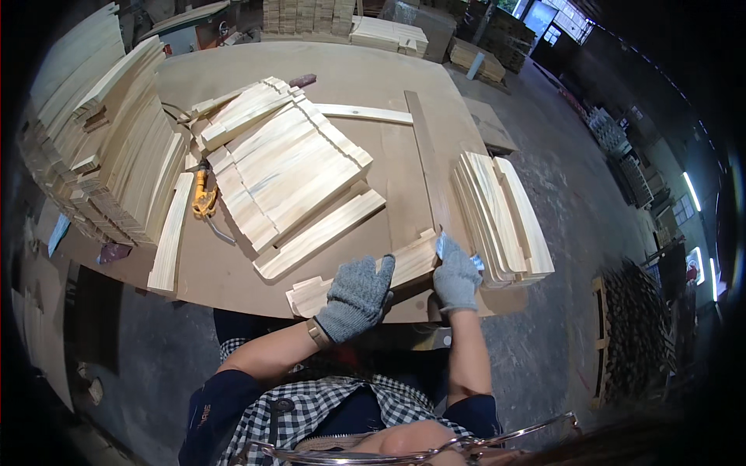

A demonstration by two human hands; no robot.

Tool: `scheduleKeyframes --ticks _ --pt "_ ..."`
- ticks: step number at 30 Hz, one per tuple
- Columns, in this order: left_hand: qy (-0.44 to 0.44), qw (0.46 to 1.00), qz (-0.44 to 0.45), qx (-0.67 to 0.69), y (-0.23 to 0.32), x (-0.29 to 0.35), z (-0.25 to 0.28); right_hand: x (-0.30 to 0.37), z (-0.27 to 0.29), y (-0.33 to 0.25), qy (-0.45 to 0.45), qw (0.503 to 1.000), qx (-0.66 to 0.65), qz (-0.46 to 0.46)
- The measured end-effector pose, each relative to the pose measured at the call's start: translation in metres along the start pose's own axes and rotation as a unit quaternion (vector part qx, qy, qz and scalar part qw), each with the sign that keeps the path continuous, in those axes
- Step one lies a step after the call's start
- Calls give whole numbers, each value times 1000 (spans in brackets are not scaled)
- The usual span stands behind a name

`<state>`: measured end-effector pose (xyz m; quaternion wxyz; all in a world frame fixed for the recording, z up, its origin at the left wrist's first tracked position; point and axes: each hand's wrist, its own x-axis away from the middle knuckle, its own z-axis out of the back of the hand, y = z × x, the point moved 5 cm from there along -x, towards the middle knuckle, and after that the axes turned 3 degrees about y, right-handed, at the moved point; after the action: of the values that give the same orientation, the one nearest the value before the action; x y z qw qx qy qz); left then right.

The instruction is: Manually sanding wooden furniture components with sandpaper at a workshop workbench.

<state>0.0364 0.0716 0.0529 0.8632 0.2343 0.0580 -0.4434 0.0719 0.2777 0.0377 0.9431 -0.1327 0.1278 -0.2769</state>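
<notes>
A pale wooden board (413,259) with notched ends lies along the table's near edge, slightly tilted up to the right. My left hand (355,301), in a grey knit glove, grips it near its middle with the thumb raised. At the board's right end is my right hand (457,283), gloved alike and closed on a small blue-and-white sheet (443,245) that sticks out on both sides of the fingers. What the sheet is made of I cannot make out. Beyond my left hand, a loose board (320,233) lies beside a slanted stack of notched boards (291,167).
Tall board piles (124,179) line the table's left side. A yellow air tool (203,194) with a hose lies beside the middle stack. Rounded boards (497,221) are stacked at the right. A long dark strip (423,155) runs across the brown tabletop (365,66).
</notes>
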Motion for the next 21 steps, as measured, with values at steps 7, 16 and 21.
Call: scheduleKeyframes --ticks 7,16,21 --pt "-51 982 153 -97 -84 -42 25 35 -18 -18 -24 965 180 187" --pt "-37 980 144 -130 -108 -60 1 42 -35 -4 -33 982 111 151" --pt "-125 980 141 -70 -116 -53 1 41 -46 -5 -16 987 88 130"
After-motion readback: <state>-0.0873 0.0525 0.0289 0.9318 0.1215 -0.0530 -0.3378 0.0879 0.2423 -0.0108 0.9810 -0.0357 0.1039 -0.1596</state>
